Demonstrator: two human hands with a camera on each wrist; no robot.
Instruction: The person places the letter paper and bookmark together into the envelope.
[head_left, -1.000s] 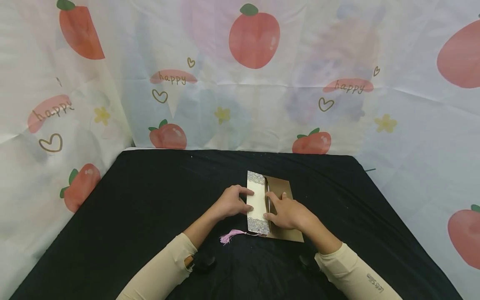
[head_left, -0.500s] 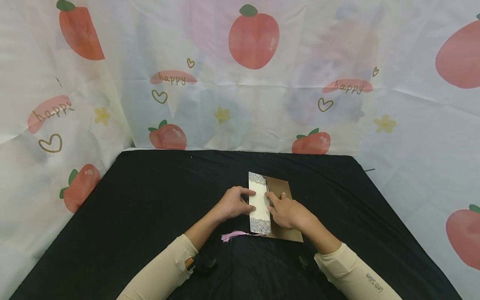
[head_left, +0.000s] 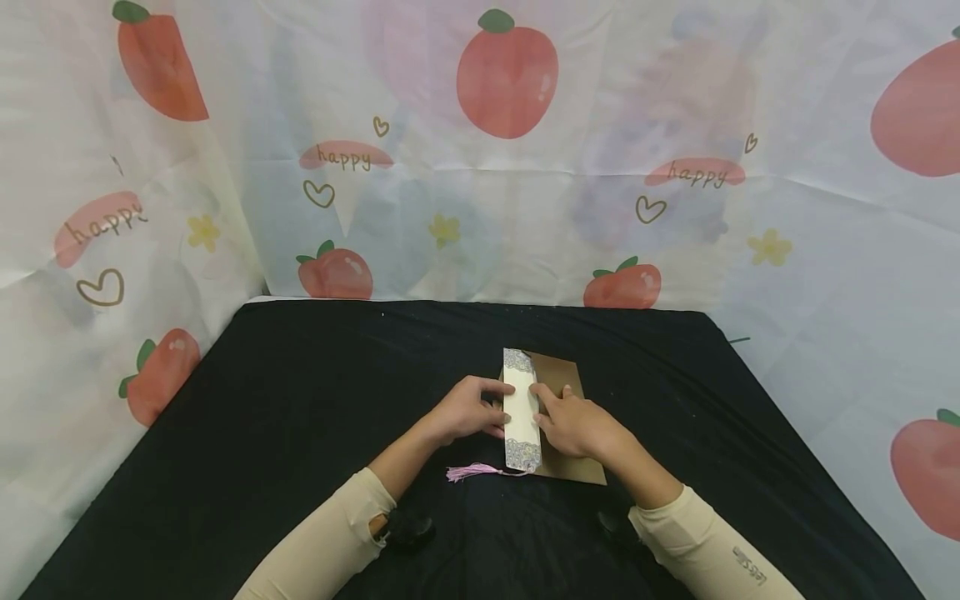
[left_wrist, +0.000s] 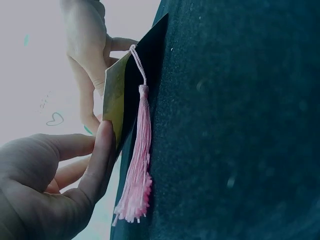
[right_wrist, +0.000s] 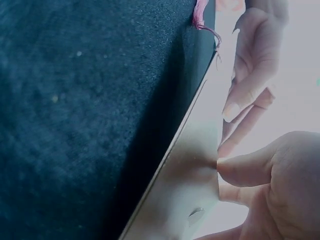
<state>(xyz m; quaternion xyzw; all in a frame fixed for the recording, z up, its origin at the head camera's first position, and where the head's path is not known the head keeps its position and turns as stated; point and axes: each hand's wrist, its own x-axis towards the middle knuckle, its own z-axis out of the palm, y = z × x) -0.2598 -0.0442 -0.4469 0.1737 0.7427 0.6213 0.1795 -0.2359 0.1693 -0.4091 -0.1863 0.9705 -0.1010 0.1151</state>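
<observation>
A brown folded card [head_left: 573, 467] lies on the black cloth, with a cream panel [head_left: 522, 429] along its left side that has silver lace print at both ends. From its near end trails a pink tassel [head_left: 472, 473]. My left hand [head_left: 467, 408] pinches the panel's left edge; in the left wrist view, thumb and fingers take the card [left_wrist: 114, 97] from both sides. Across from it, my right hand [head_left: 583, 425] rests index finger and thumb at the panel's right edge. The right wrist view shows that thumb against the rim of the raised card [right_wrist: 180, 155].
Black cloth [head_left: 337, 375] covers the table. Behind and at both sides hangs a pale curtain [head_left: 525, 217] printed with fruit, hearts and the word happy. In the left wrist view the tassel [left_wrist: 137, 165] hangs beside the left fingers.
The cream panel has shifted slightly right over the brown part and looks narrower, closing the dark gap beside it. The tassel and left hand moved a little right; the right thumb shifted slightly up.
</observation>
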